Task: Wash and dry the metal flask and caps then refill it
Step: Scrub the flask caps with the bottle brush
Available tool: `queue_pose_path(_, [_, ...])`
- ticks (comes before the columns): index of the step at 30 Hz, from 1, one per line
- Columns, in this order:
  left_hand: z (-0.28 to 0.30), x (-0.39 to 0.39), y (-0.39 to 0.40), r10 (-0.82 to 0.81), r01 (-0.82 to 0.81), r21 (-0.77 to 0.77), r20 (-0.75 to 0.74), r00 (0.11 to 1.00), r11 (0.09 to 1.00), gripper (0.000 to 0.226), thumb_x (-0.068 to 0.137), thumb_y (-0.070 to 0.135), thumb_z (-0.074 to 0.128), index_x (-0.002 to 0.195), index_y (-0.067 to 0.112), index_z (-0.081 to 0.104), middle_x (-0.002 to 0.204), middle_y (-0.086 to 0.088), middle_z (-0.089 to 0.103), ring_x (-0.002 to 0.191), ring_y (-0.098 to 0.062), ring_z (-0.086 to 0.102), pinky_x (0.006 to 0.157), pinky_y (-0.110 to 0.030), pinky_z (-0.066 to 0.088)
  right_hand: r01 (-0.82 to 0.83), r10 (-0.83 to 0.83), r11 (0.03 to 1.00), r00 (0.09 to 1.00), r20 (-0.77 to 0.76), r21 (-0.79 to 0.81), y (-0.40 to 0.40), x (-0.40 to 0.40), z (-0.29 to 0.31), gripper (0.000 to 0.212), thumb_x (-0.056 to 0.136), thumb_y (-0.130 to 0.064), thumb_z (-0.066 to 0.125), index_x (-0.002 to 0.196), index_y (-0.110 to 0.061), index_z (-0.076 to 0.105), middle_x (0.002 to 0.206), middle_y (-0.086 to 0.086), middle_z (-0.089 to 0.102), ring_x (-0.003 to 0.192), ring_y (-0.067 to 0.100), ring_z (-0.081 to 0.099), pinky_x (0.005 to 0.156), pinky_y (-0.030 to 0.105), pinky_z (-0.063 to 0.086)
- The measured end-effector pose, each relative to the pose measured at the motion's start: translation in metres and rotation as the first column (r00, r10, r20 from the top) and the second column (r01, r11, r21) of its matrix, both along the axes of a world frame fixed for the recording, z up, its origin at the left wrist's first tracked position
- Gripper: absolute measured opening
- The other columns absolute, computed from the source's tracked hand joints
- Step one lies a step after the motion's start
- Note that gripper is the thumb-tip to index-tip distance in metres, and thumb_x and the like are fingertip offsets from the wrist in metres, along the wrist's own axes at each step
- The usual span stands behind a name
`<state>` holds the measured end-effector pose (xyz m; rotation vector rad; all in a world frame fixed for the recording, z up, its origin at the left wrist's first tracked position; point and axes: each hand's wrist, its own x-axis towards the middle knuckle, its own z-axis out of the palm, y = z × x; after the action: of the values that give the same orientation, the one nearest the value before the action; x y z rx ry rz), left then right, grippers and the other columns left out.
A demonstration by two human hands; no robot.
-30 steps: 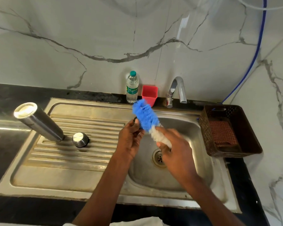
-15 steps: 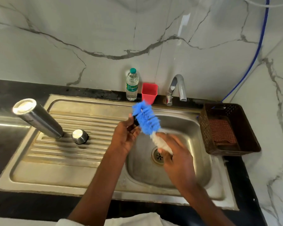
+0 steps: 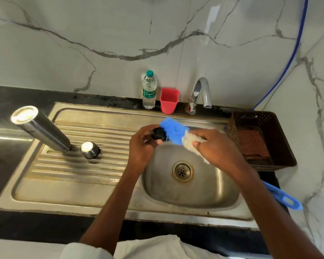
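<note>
My left hand point(image 3: 143, 144) grips a small black cap point(image 3: 159, 134) over the sink basin point(image 3: 204, 193). My right hand point(image 3: 216, 146) holds a bottle brush point(image 3: 174, 130) by its white bristles, and the blue bristle head lies against the black cap. The brush's blue handle point(image 3: 282, 196) sticks out behind my right forearm. The metal flask point(image 3: 41, 128) stands upside down on the ribbed drainboard point(image 3: 86, 167) at the left. A steel cap point(image 3: 89, 150) sits beside it, dome up.
A steel tap point(image 3: 201, 94) rises behind the basin, no water running. A plastic water bottle point(image 3: 149, 90) and a red cup point(image 3: 169, 102) stand on the back ledge. A brown basket point(image 3: 281, 146) holding a checked cloth point(image 3: 252, 144) sits at right. A drain point(image 3: 182, 171) lies mid-basin.
The brush has tilted from nearly upright to lying flatter, head pointing left. Both hands moved up toward the basin's back edge, and the black cap shows more clearly in my left hand.
</note>
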<state>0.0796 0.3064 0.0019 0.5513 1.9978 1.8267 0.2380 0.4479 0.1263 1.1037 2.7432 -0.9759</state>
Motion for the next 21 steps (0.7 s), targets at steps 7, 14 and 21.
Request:
queue_pose_path(7, [0.004,0.015,0.008,-0.141,0.131,-0.061,-0.194,0.971,0.989,0.060,0.071,-0.012,0.082,0.125,0.014,0.076,0.129,0.000,0.070,0.122,-0.008,0.065,0.101,-0.017,0.051,-0.054,0.038,0.996,0.974,0.222,0.065,0.013,-0.025,0.037,0.043,0.085,-0.030,0.055,0.125,-0.038,0.070,0.129,0.000,0.070,0.112,0.026,0.065,0.092,0.034,0.050])
queue_pose_path(14, [0.009,0.018,0.017,-0.104,0.104,-0.008,-0.143,0.984,0.995,0.059,0.074,-0.015,0.080,0.125,0.012,0.075,0.127,-0.006,0.068,0.115,-0.004,0.069,0.094,-0.013,0.053,-0.133,0.066,0.966,0.957,0.283,0.222,0.000,-0.032,0.049,0.037,0.092,-0.030,0.059,0.127,-0.032,0.069,0.119,0.006,0.071,0.099,0.030,0.064,0.080,0.035,0.047])
queue_pose_path(21, [0.000,0.012,0.017,-0.140,0.069,-0.191,-0.389,0.911,0.979,0.059,0.078,-0.005,0.084,0.130,0.019,0.073,0.130,0.003,0.065,0.118,-0.014,0.066,0.102,-0.034,0.058,-0.191,0.129,0.966,0.942,0.309,0.177,0.002,-0.033,0.054,0.041,0.090,-0.025,0.056,0.128,-0.035,0.069,0.127,0.002,0.070,0.109,0.028,0.065,0.087,0.036,0.051])
